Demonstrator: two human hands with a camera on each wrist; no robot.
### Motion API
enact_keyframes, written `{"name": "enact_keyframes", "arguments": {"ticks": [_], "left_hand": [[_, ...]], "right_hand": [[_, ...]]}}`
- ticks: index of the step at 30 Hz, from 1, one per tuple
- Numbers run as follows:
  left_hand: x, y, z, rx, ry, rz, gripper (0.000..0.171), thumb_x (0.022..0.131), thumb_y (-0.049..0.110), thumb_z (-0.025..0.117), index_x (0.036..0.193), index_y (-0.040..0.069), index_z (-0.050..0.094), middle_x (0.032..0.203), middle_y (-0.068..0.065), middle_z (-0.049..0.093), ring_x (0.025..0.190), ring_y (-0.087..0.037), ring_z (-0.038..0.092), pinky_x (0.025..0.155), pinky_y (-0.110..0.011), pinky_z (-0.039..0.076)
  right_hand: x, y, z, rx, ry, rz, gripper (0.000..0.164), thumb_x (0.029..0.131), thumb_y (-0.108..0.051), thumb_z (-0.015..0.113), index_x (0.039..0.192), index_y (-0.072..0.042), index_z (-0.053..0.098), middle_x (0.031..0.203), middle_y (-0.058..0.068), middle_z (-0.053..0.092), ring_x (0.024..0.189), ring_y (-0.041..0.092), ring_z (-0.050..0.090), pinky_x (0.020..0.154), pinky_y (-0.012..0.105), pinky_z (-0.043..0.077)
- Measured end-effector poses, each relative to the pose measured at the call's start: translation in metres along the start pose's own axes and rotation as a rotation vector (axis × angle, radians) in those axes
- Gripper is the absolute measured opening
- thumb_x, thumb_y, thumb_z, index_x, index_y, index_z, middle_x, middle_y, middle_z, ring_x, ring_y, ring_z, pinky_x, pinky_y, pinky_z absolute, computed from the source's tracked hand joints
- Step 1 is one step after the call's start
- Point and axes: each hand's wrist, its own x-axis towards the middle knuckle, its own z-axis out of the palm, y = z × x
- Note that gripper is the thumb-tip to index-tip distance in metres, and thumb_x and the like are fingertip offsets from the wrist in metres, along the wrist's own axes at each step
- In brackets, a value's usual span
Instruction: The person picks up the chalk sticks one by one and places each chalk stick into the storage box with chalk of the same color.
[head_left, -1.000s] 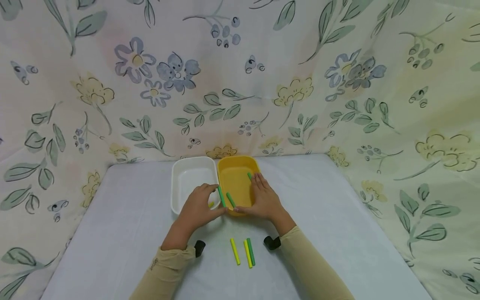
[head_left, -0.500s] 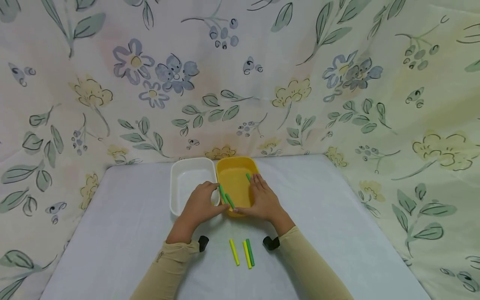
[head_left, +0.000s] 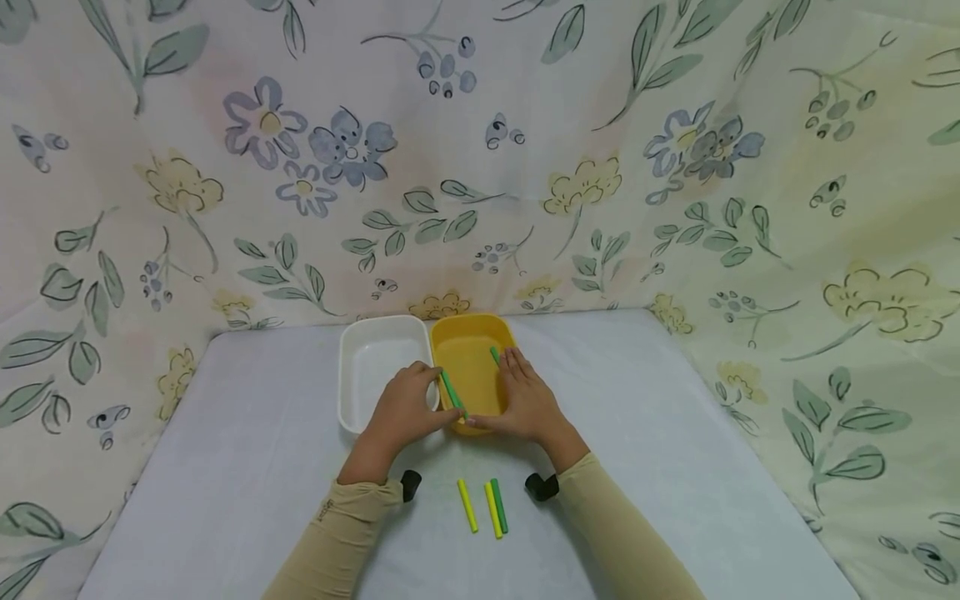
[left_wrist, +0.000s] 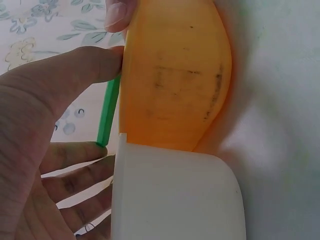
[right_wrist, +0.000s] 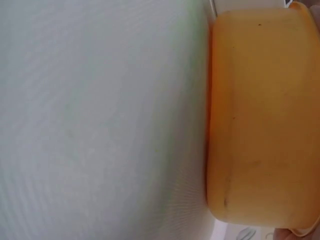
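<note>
In the head view, my left hand [head_left: 405,408] pinches a green stick [head_left: 448,387] by its two ends, thumb at the near end and index finger at the far end. The left wrist view shows this green stick [left_wrist: 108,112] beside the orange-yellow tray [left_wrist: 175,75]. The stick hangs over the left side of the yellow tray [head_left: 472,333]. My right hand [head_left: 528,400] rests at that tray's right side, fingers straight and thumb stretched along the near rim. Another green stick [head_left: 495,356] shows just beyond its fingertips, partly hidden.
A white tray [head_left: 382,327] stands against the left side of the yellow one. Nearer on the white cloth lie two yellow sticks, one apart [head_left: 467,506] and one [head_left: 493,510] alongside a green stick [head_left: 500,506]. A floral cloth [head_left: 465,208] rises behind the table.
My left hand has shifted slightly right with its green stick, which now overlaps the green stick seen by my right thumb before. The right hand has stayed in place.
</note>
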Motion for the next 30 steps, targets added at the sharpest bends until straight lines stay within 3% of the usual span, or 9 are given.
{"name": "enact_keyframes", "arguments": {"ticks": [20, 30], "left_hand": [[-0.003, 0.0, -0.003, 0.018, -0.001, 0.017, 0.079, 0.082, 0.056, 0.088, 0.134, 0.0, 0.072, 0.126, -0.013, 0.07, 0.111, -0.032, 0.065, 0.099, -0.048, 0.057], [-0.015, -0.003, -0.006, -0.005, 0.092, 0.025, 0.06, 0.087, 0.047, 0.086, 0.129, 0.006, 0.076, 0.125, -0.009, 0.073, 0.116, -0.031, 0.067, 0.103, -0.051, 0.056]], "right_hand": [[0.001, 0.001, 0.001, -0.014, 0.001, 0.004, 0.139, 0.076, -0.098, 0.051, 0.168, 0.001, 0.019, 0.178, 0.017, 0.015, 0.168, 0.027, 0.008, 0.135, 0.045, 0.019], [0.003, 0.002, 0.002, -0.019, -0.025, 0.022, 0.141, 0.075, -0.1, 0.05, 0.169, -0.001, 0.014, 0.178, 0.013, 0.01, 0.168, 0.024, 0.003, 0.135, 0.041, 0.014]]}}
